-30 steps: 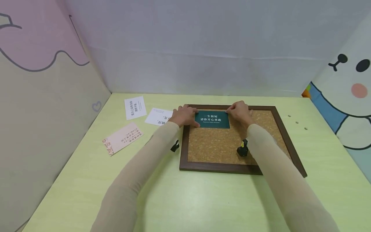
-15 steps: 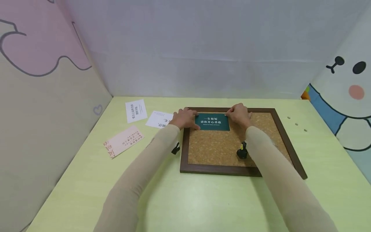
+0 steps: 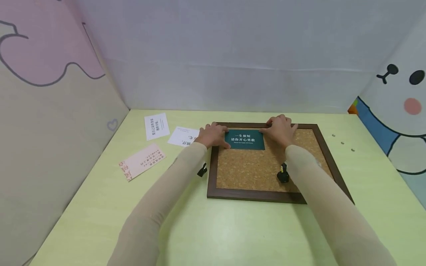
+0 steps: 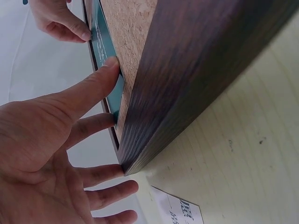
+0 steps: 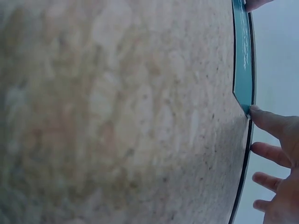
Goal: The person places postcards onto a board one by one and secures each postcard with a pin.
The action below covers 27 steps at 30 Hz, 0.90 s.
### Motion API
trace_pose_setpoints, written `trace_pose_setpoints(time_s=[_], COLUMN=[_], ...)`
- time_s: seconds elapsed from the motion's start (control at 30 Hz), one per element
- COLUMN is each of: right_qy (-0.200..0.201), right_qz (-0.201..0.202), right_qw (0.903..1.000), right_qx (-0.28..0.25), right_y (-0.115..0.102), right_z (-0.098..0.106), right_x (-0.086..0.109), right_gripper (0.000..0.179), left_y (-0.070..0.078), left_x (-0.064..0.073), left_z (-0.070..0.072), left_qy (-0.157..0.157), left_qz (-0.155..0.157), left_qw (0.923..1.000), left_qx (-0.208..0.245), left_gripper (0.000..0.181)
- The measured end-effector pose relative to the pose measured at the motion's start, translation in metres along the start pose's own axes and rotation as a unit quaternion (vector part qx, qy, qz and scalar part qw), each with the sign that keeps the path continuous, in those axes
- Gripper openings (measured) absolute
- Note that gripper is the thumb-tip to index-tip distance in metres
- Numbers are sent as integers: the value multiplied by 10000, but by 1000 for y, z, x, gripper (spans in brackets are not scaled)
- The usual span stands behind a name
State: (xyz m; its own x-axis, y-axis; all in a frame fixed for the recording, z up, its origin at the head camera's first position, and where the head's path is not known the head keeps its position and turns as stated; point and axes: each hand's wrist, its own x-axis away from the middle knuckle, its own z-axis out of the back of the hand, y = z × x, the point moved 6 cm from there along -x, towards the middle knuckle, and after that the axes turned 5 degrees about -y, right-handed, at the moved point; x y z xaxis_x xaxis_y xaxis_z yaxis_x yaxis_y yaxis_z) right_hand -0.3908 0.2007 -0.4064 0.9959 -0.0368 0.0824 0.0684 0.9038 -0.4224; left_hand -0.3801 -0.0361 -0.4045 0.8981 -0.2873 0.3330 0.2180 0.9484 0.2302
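Observation:
A dark green card point(image 3: 244, 139) with white lettering lies on the upper left part of a cork board point(image 3: 246, 168) in a brown wooden frame. My left hand point(image 3: 213, 135) spreads over the board's upper left corner. In the left wrist view its thumb point(image 4: 96, 86) presses the card's lower edge and its index finger touches the top left corner; the other fingers reach past the frame. My right hand point(image 3: 280, 129) presses its thumb point(image 5: 264, 119) on the card's top right corner, with its other fingers extended over the frame's top edge. Whatever is beneath that thumb is hidden.
Two white cards point(image 3: 157, 126) and a pink card point(image 3: 143, 162) lie on the table point(image 3: 213, 229) left of the board, one white card partly behind my left hand. Several small pins point(image 3: 342, 143) rest to its right. A patterned backdrop point(image 3: 233, 55) stands behind.
My right hand has gone from pinching at the card's top right corner to pressing there with the thumb, fingers spread toward the frame. The left hand and card have stayed put.

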Motion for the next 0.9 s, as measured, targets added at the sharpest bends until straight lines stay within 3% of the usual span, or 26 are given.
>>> trace_pose_setpoints(time_s=[0.27, 0.63, 0.9], right_qy=[35, -642, -578], right_qz=[-132, -510, -457], right_qw=[9999, 9965, 9972], right_qx=[5, -181, -153], right_y=[-1, -6, -11], right_z=[4, 8, 9], right_x=[6, -1, 2], right_gripper=[49, 43, 41], left_y=[-2, -1, -7], left_x=[-1, 3, 0], left_z=[-1, 2, -3], left_qy=[-41, -84, -44], left_qz=[16, 11, -66], left_qw=[10000, 9999, 9994], left_qx=[-19, 95, 350], left_gripper=[75, 73, 73])
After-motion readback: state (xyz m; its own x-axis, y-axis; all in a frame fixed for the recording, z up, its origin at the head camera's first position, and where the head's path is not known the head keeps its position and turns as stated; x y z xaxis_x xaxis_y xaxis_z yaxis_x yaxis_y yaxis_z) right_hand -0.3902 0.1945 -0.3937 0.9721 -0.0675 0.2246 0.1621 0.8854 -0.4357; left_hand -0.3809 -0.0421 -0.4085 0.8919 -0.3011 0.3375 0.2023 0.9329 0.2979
